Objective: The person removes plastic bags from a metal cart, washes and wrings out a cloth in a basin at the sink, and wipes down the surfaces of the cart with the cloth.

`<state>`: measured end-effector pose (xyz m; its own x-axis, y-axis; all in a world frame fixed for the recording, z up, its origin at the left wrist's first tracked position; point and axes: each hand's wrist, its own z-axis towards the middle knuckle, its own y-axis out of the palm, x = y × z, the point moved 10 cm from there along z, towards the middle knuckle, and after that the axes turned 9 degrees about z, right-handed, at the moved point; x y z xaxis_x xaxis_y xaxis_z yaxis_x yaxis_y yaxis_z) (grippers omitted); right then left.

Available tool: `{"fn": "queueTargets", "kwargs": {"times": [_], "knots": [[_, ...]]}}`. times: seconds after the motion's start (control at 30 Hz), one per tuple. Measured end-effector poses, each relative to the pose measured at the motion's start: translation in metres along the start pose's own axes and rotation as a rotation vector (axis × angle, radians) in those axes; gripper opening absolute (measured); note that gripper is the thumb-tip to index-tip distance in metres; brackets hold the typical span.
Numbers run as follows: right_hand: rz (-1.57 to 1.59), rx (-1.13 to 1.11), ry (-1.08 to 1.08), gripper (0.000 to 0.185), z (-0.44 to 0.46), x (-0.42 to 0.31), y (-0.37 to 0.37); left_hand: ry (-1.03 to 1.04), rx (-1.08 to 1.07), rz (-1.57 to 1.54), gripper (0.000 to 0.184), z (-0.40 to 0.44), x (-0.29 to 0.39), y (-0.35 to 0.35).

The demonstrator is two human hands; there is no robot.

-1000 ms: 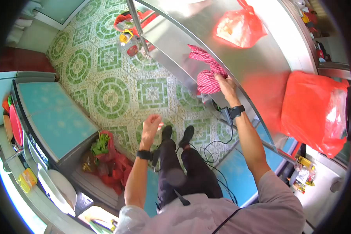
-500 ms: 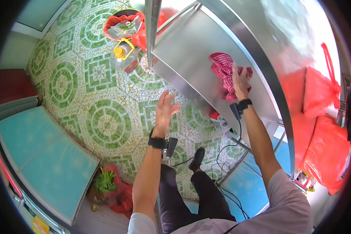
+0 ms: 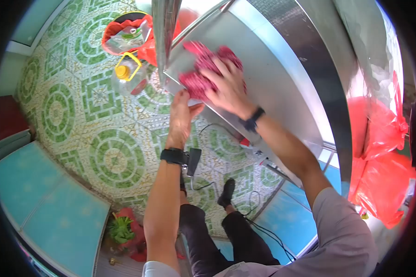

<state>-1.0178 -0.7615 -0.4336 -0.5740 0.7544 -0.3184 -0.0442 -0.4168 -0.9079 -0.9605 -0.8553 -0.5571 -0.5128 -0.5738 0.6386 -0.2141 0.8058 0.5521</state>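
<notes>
A red-and-white checked cloth (image 3: 196,83) lies bunched on a stainless steel shelf (image 3: 282,92), near its left edge. My right hand (image 3: 229,90) presses down on the cloth with its fingers over the folds, slightly blurred. Close to the shelf's front edge, my left hand (image 3: 182,113) is held up with the thumb apart from the fingers and nothing in it. Its fingertips come near the cloth's lower corner; whether they touch the edge I cannot tell. Both wrists wear black straps, and a small dark device hangs from the left one.
A steel post (image 3: 164,37) rises at the shelf's left corner. Beyond it stand a red-lined bin (image 3: 120,44) and a clear jug (image 3: 125,78) with a yellow cap. Red plastic bags (image 3: 379,184) sit at right. Greens (image 3: 121,230) lie lower left. Cables (image 3: 268,231) trail near my feet.
My right hand has swept the cloth leftward across the shelf to its left end. My left hand has shifted slightly left and up, closer to the shelf edge. The view has shifted a little.
</notes>
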Motion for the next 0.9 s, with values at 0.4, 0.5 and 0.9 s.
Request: {"fn": "queueTargets", "kwargs": {"times": [0.4, 0.5, 0.9], "knots": [[-0.228, 0.282, 0.188, 0.038, -0.024, 0.132, -0.060, 0.159, 0.480, 0.556, 0.045, 0.035, -0.019, -0.006], [-0.203, 0.269, 0.020, 0.039, 0.036, 0.110, -0.021, 0.365, 0.644, 0.637, 0.042, 0.037, -0.015, -0.012], [-0.462, 0.320, 0.949, 0.054, -0.394, 0.237, -0.175, 0.281, 0.856, 0.723, 0.061, 0.015, -0.007, -0.002]]}}
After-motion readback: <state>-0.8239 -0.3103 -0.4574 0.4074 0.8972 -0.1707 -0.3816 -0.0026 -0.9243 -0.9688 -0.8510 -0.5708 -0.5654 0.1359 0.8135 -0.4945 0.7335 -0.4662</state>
